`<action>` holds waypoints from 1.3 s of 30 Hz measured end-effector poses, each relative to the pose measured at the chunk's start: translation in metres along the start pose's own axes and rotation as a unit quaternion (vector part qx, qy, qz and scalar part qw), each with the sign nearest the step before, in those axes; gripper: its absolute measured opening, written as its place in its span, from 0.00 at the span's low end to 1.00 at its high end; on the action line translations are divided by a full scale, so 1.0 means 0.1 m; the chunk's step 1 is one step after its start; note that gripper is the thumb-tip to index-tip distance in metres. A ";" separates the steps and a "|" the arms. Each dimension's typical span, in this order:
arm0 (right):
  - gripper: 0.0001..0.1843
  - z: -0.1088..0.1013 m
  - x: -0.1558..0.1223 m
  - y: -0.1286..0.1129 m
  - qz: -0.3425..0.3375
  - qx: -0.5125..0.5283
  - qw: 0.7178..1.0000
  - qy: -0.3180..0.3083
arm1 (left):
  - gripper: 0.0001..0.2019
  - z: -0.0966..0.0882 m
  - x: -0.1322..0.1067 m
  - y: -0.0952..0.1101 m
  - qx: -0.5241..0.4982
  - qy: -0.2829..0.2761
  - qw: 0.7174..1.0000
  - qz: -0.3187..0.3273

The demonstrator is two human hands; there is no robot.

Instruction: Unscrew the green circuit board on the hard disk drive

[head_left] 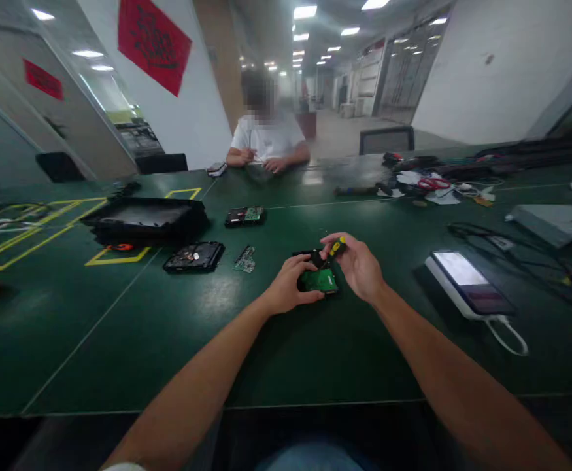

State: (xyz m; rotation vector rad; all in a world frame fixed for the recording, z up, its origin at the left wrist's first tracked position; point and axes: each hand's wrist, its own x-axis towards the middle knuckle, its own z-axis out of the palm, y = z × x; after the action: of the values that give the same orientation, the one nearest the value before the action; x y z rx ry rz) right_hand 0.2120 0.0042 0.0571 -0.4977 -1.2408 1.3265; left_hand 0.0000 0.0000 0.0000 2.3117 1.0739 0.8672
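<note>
Left grip (pixel 288 285) holds a green board (pixel 317 281), its mark (pixel 329 280) unreadable; right grip (pixel 362 269), a screwdriver (pixel 337 246).

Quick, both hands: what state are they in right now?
Left hand: curled around the green-board device, thumb along the near side.
Right hand: closed, holding a yellow-and-black tool handle.

Left hand (pixel 289 288): bare, fingers and thumb uncovered, the wrist bare too
Right hand (pixel 359 268): bare likewise, with a plain, unadorned wrist
Left forearm (pixel 207 373): uncovered, slim at the wrist and widening towards the elbow
Right forearm (pixel 442 366): uncovered, the same tapering shape, running out at the lower edge
White edge by the left elbow (pixel 123 467): curved, cut off by the frame, possibly a sleeve hem
Light-blue clothing (pixel 310 456): rounded, blurred patch at bottom centre, its details unreadable
</note>
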 end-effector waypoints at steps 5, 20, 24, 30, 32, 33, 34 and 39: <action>0.12 -0.01 -0.01 0.02 0.004 -0.006 1.000 0.020 | 0.31 0.00 0.00 0.00 -0.001 0.001 1.000 -0.001; 0.13 -0.02 -0.02 0.00 -0.015 -0.042 0.999 -0.011 | 0.32 -0.02 0.00 0.01 -0.007 -0.006 1.000 -0.010; 0.13 -0.04 -0.02 0.00 -0.021 -0.100 0.995 0.008 | 0.32 -0.01 0.00 0.01 -0.005 -0.004 1.000 -0.011; 0.15 -0.06 -0.07 0.06 -0.057 -0.253 0.965 0.051 | 0.32 0.00 0.00 0.01 0.003 -0.005 1.000 -0.010; 0.17 -0.06 -0.08 0.08 -0.067 -0.282 0.955 0.056 | 0.32 0.00 0.00 0.00 0.006 -0.002 1.000 -0.004; 0.18 -0.07 -0.08 0.08 -0.073 -0.292 0.952 0.057 | 0.32 0.01 0.00 0.00 0.006 0.000 1.000 -0.002; 0.18 -0.07 -0.09 0.09 -0.079 -0.301 0.949 0.057 | 0.32 0.01 0.00 0.00 0.006 0.000 1.000 -0.001; 0.18 -0.06 -0.08 0.08 -0.099 -0.309 0.943 0.073 | 0.32 0.01 0.00 0.01 0.009 -0.001 1.000 -0.002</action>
State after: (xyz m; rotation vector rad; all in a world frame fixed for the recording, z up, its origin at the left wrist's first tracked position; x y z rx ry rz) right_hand 0.2158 0.0013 0.0452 -0.8684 -1.5315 0.6970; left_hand 0.0012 -0.0010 0.0004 2.3241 1.0910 0.8573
